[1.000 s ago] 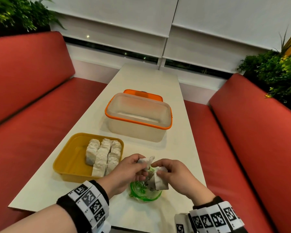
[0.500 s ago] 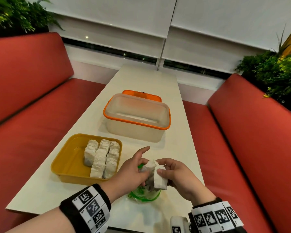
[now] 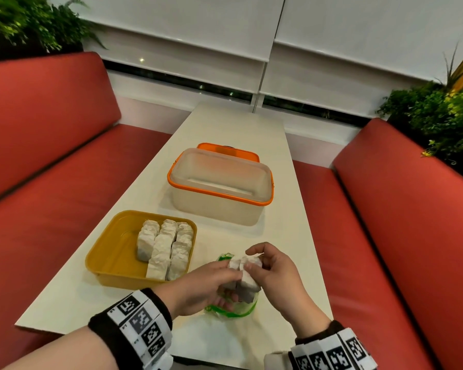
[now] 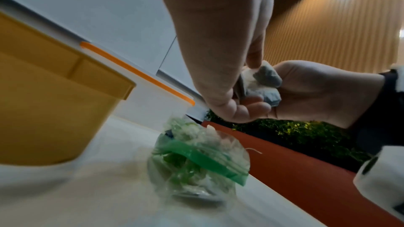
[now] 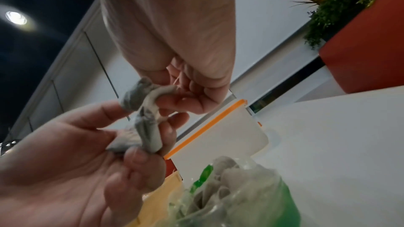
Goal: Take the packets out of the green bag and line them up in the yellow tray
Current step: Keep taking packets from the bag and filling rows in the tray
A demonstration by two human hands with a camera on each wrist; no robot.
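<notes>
Lifted a bit higher off the green bag (image 3: pixel 229 311) than a second ago, both hands pinching white packets (image 3: pixel 245 276): left hand (image 3: pixel 203 285) and right hand (image 3: pixel 275 273) together above the bag on the worktop (image 3: pixel 286 231). Yellow tray (image 3: pixel 110 252) just left, packets already lined up inside.

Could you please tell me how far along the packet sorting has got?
Partly done: several white paper packets already stand in rows in the yellow plastic tray. In hand: the left hand and right hand together hold more packets above the green plastic bag. Left: placing those, plus packets visible inside the bag.
</notes>
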